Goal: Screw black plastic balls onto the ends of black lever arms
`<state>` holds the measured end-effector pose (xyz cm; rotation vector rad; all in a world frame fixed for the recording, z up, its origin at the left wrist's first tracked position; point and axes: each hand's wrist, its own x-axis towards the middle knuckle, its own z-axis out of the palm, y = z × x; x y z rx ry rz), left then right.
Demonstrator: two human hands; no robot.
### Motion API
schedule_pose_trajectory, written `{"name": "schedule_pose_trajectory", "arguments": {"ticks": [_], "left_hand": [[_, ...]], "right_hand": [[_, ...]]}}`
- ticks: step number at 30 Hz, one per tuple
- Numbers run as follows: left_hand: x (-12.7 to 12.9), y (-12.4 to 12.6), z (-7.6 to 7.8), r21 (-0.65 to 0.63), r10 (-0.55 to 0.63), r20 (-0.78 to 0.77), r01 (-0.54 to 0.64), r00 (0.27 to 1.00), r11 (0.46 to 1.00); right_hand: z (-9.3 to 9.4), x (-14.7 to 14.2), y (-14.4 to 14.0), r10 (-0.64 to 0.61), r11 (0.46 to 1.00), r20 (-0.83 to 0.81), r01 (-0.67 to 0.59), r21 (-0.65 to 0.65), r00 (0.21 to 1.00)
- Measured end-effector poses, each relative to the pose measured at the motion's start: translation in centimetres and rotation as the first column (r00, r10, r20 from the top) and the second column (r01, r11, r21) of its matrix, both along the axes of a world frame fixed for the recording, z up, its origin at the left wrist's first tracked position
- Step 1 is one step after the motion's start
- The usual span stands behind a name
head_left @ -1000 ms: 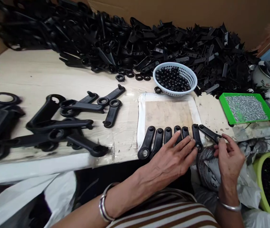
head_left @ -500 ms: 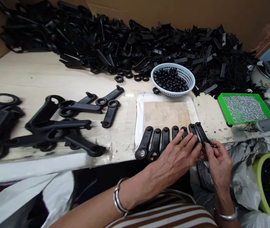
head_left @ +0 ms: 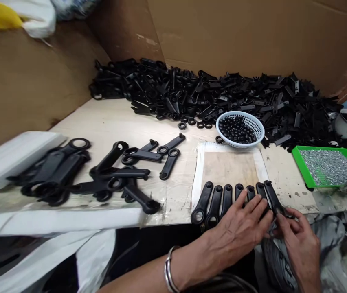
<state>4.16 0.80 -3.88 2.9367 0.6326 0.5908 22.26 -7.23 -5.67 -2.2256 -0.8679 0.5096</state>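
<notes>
Several black crank-shaped plastic arms stand side by side in a row along the table's front edge, the leftmost arm [head_left: 205,201] leaning slightly, ring end toward me. My left hand [head_left: 237,228] lies flat across the middle of this row, fingers stretched out over the arms and partly hiding them. At the right end of the row, my right hand [head_left: 301,244] pinches the lower end of the rightmost arm [head_left: 271,195] between thumb and fingers; its ring end is mostly hidden. Under the row is a light pad with a white border [head_left: 199,167].
Behind the pad sits a pale blue basket [head_left: 262,132] of small black knobs. A green tray [head_left: 303,167] of small metal pins is at the right. Loose black arms [head_left: 127,174] lie left; a large heap of black parts [head_left: 192,91] lines the cardboard back wall.
The camera view has tilted up and swung left, so the scene sits lower and further right. Both hands keep nearly the same place on the row of arms.
</notes>
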Motion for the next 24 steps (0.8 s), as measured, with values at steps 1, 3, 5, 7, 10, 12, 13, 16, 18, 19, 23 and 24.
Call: {"name": "schedule_pose_trajectory", "arguments": {"ticks": [1, 3, 5, 7, 10, 12, 13, 16, 18, 19, 23, 24], "left_hand": [[-0.1, 0.1, 0.2, -0.001, -0.006, 0.008, 0.006, 1.0, 1.0], [-0.3, 0.3, 0.5, 0.012, -0.026, 0.027, 0.026, 0.999, 1.0], [-0.5, 0.5, 0.7, 0.049, -0.047, 0.053, 0.044, 0.998, 0.998], [-0.7, 0.7, 0.8, 0.087, -0.064, 0.076, 0.058, 0.995, 0.995], [-1.3, 1.0, 0.8, 0.117, -0.059, 0.111, 0.046, 0.992, 0.992], [-1.9, 1.3, 0.9, 0.127, -0.038, 0.14, 0.021, 0.989, 0.992], [-2.2, 1.4, 0.9, 0.131, -0.026, 0.152, 0.006, 0.988, 0.991], [-3.4, 1.6, 1.1, 0.133, 0.007, 0.199, -0.035, 0.98, 0.99], [-4.3, 1.6, 1.1, 0.125, 0.028, 0.23, -0.058, 0.973, 0.99], [-4.7, 1.6, 1.1, 0.121, 0.036, 0.241, -0.067, 0.97, 0.99], [-6.2, 1.8, 1.2, 0.105, 0.058, 0.272, -0.09, 0.961, 0.99], [-6.5, 1.9, 1.2, 0.102, 0.067, 0.279, -0.099, 0.958, 0.99]], "right_hand": [[0.1, 0.5, 0.0, 0.023, 1.0, 0.045, -0.023, -0.001, 0.999], [0.7, 1.4, 0.2, 0.089, 0.995, 0.154, -0.093, 0.019, 0.984], [2.2, 2.1, 1.4, 0.158, 0.98, 0.278, -0.186, 0.077, 0.948], [4.3, 2.3, 3.7, 0.227, 0.937, 0.411, -0.313, 0.154, 0.883], [7.7, 1.2, 9.5, 0.48, 0.758, 0.53, -0.635, 0.15, 0.699], [9.1, -0.2, 14.1, 0.623, 0.593, 0.57, -0.798, 0.102, 0.536], [9.5, -0.9, 16.4, 0.655, 0.538, 0.591, -0.84, 0.074, 0.472], [9.2, -2.6, 22.8, 0.794, 0.408, 0.545, -0.9, -0.153, 0.267], [8.6, -3.2, 26.1, 0.877, 0.345, 0.447, -0.878, -0.333, 0.175], [8.2, -3.3, 27.4, 0.9, 0.312, 0.41, -0.874, -0.372, 0.147], [7.3, -3.1, 30.0, 0.936, 0.252, 0.338, -0.849, -0.465, 0.092], [7.1, -3.1, 30.1, 0.938, 0.253, 0.335, -0.838, -0.484, 0.09]]}}
